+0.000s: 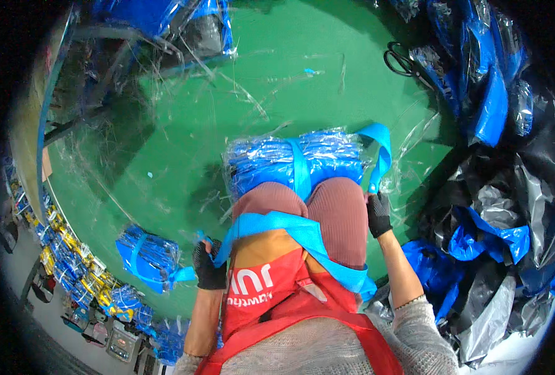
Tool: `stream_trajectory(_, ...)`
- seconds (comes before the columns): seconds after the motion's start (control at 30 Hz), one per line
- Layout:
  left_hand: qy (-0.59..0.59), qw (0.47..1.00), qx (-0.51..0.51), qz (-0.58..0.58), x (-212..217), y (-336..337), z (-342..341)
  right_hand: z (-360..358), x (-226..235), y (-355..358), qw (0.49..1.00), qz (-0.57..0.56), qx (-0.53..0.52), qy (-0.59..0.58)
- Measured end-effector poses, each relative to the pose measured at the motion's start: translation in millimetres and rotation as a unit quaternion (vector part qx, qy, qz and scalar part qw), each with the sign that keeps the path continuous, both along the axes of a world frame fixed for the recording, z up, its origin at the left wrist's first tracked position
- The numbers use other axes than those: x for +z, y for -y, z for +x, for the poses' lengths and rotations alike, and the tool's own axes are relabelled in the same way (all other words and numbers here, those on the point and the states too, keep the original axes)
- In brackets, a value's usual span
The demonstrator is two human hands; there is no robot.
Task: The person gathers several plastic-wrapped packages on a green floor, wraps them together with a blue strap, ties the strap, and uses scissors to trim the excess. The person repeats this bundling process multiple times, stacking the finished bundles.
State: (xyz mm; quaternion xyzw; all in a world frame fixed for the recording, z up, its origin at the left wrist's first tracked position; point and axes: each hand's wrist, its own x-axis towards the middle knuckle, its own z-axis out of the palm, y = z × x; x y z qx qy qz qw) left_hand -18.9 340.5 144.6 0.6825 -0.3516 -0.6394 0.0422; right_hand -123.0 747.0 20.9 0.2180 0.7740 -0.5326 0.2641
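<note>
Against my knees lies a bundle of flat blue packs (252,164) in clear plastic, with a light-blue fabric strap (300,169) round its middle. My right hand (379,214), in a black fingerless glove, is closed on one end of the strap, which loops up beside the bundle's right side. A long stretch of light-blue strap (277,221) crosses my lap. Over at the left, my gloved left hand (210,264) pinches strap too, fingers closed. Just beyond it sits a smaller bundle of blue packs (146,257) with a strap round it.
Black-handled scissors (403,62) lie on the green floor (277,81) at the far right. Blue packs (486,94) and crumpled black and blue plastic sheeting (508,212) pile up on the right. Yellow and blue bundles (71,256) line the left. Clear plastic scraps litter the floor.
</note>
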Motion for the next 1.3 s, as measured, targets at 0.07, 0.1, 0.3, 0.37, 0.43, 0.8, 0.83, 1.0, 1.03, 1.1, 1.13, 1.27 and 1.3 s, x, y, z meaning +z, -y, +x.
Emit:
stream_trajectory(0.07,-0.132,0.980,-0.142,0.047,-4,3,0,5,-15,-5,0.970,-0.147,-0.142,0.129)
stream_trajectory(0.1,-0.135,0.981,-0.135,0.036,-11,6,2,5,-22,-5,0.973,-0.089,-0.172,0.128)
stream_trajectory(0.3,-0.207,0.963,-0.164,0.045,-26,24,11,-35,24,21,0.978,-0.155,-0.125,0.060)
stream_trajectory(0.37,-0.226,0.955,-0.190,0.032,-24,22,10,-67,52,52,0.996,-0.086,0.022,-0.030)
stream_trajectory(0.43,-0.177,0.958,-0.225,0.002,-28,17,11,-95,70,103,0.963,-0.064,0.212,-0.154)
stream_trajectory(0.8,-0.430,0.894,0.069,0.102,-88,1,37,-74,55,344,0.669,0.001,0.739,-0.085)
stream_trajectory(0.83,-0.521,0.829,0.115,0.165,-89,0,35,-65,55,353,0.622,-0.027,0.778,-0.078)
stream_trajectory(1.0,-0.370,0.897,0.232,0.068,-93,-2,48,-31,13,409,0.571,-0.084,0.816,-0.037)
stream_trajectory(1.03,-0.380,0.897,0.222,0.047,-96,0,51,-23,0,419,0.463,0.004,0.880,-0.107)
stream_trajectory(1.1,-0.382,0.870,0.292,0.109,-101,5,51,-11,-22,429,0.474,-0.001,0.877,-0.078)
stream_trajectory(1.13,-0.381,0.879,0.276,0.079,-102,9,49,-8,-31,433,0.409,0.014,0.910,-0.073)
stream_trajectory(1.27,-0.348,0.917,0.192,-0.033,-96,7,9,-10,-48,438,0.588,-0.018,0.808,-0.025)
stream_trajectory(1.3,-0.327,0.929,0.165,-0.053,-91,2,0,-11,-49,437,0.592,-0.005,0.806,-0.013)
